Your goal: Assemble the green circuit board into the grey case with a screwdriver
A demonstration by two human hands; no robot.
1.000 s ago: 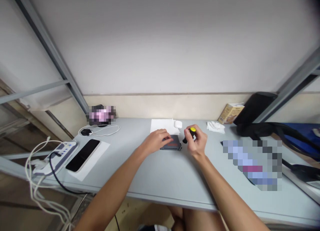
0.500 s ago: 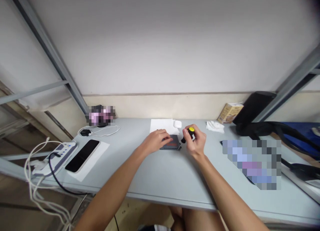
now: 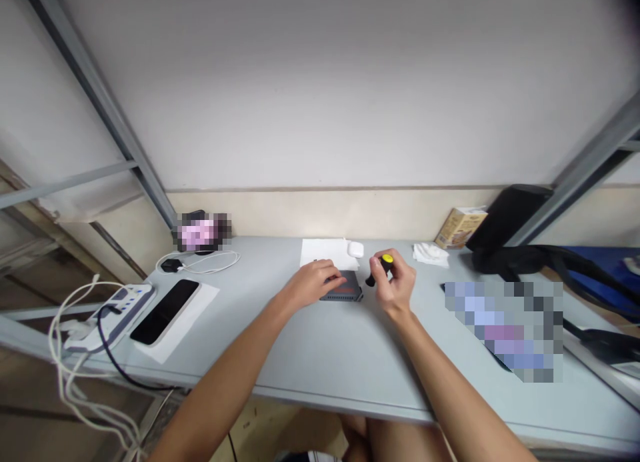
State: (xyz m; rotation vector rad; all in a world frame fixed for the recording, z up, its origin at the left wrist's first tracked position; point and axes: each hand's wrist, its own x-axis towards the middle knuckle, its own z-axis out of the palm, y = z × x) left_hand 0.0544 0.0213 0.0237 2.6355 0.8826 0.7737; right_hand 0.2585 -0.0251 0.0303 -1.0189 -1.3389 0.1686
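Note:
A flat dark grey box [image 3: 349, 287] with a row of slots along its front side lies near the middle of the desk. My left hand [image 3: 316, 281] holds it from the left, fingers bent over its top. Beside the box's right side, my right hand [image 3: 396, 280] is wrapped round a screwdriver [image 3: 371, 280] with a black handle and a yellow end cap. The screwdriver leans, its lower end pointing down and left at the box's right edge. Whether the tip touches the box or a screw is too small to tell.
Behind the box are white paper [image 3: 325, 250] and a white earbud case [image 3: 355, 249]. A phone [image 3: 166, 312] and a power strip [image 3: 113, 315] with cables lie left. Crumpled tissue [image 3: 431, 254], a yellow carton [image 3: 461, 227] and a black strap [image 3: 540, 259] are right.
My right hand and the screwdriver shifted slightly left, then back right. My left hand and the box have stayed in place.

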